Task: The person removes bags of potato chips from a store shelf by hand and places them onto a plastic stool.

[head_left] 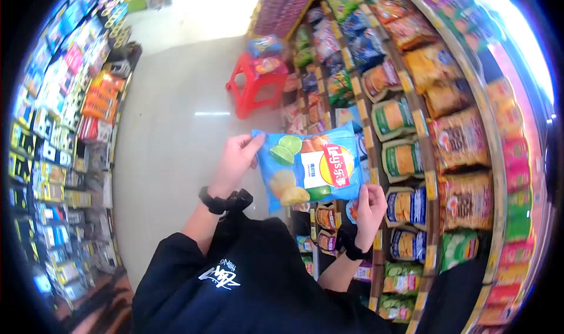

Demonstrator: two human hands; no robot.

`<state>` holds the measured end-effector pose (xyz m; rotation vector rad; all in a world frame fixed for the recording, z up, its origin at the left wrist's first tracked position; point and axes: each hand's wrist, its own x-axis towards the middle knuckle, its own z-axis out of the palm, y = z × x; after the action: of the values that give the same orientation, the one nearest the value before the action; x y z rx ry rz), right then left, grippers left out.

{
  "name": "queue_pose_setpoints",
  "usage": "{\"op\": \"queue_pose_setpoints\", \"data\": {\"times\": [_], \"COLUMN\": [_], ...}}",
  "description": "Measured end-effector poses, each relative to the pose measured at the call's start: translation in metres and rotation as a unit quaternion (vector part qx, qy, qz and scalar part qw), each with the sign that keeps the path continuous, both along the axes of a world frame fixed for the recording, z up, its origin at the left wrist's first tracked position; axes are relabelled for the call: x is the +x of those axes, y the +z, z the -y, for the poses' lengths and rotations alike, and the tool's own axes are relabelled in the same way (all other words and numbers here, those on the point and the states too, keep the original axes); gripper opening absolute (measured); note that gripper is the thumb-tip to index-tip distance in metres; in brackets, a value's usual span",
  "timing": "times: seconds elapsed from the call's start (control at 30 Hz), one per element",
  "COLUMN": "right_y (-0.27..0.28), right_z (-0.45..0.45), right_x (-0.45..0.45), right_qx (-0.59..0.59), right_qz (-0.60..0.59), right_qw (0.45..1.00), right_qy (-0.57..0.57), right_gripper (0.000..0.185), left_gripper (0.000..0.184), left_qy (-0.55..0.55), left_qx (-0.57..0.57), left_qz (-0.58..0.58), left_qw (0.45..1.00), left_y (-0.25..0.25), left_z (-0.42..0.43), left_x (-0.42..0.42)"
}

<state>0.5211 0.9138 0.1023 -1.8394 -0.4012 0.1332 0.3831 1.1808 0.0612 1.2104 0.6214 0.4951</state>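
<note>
A light blue bag of Lay's chips (311,167) with lime pictures and a red and yellow logo is stretched between my two hands, its front facing up at the camera. My left hand (238,161) pinches its upper left corner between thumb and fingers. At the lower right corner, my right hand (370,208) is closed on the bag's edge. Both wrists wear black bands, and the bag hangs in the air above the aisle floor, beside the snack shelves.
Shelves of snack bags (396,120) rise along the right. A red plastic stool (255,90) with bags on it stands ahead by the shelf end. On the left is a shelf of small boxed goods (56,175). Pale floor (170,105) runs between them.
</note>
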Motion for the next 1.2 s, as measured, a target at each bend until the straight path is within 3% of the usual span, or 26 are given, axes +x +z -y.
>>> {"op": "queue_pose_setpoints", "data": {"times": [0.17,0.23,0.5,0.63,0.67,0.77,0.87,0.97,1.2], "right_y": [-0.005,-0.023,-0.055,-0.052,-0.059,-0.052,-0.063,-0.088,-0.075], "right_z": [-0.081,-0.118,-0.256,-0.320,-0.334,-0.366,-0.391,-0.419,-0.455], "right_x": [0.024,0.044,0.138,0.195,0.206,0.224,0.239,0.259,0.285], "right_qx": [-0.038,-0.028,-0.052,-0.072,-0.059,-0.117,-0.067,-0.126,-0.193], "right_qz": [-0.069,-0.044,-0.145,-0.074,-0.118,-0.068,-0.200,-0.161,-0.077], "right_qw": [0.992,0.986,0.931,0.909,0.907,0.909,0.903,0.911,0.965], "right_qy": [0.101,0.158,0.331,0.405,0.399,0.394,0.374,0.357,0.159], "right_gripper": [0.013,0.012,0.008,0.008,0.008,0.009,0.010,0.011,0.011], "left_gripper": [0.033,0.033,0.028,0.027,0.026,0.025,0.026,0.029,0.028], "left_qy": [0.102,0.130,0.239,0.249,0.246,0.227,0.206,0.186,0.048], "left_qx": [-0.006,-0.002,-0.030,-0.015,-0.021,-0.054,-0.075,-0.104,-0.210], "left_qz": [-0.015,-0.028,-0.064,-0.112,-0.097,-0.078,-0.093,-0.112,-0.067], "left_qw": [0.995,0.991,0.969,0.962,0.964,0.969,0.971,0.971,0.974], "left_y": [-0.021,-0.031,-0.024,-0.016,-0.017,-0.026,-0.038,-0.056,-0.105], "left_z": [-0.047,-0.072,-0.174,-0.228,-0.242,-0.277,-0.319,-0.358,-0.435], "left_x": [-0.032,-0.036,0.012,0.051,0.059,0.082,0.107,0.124,0.226]}}
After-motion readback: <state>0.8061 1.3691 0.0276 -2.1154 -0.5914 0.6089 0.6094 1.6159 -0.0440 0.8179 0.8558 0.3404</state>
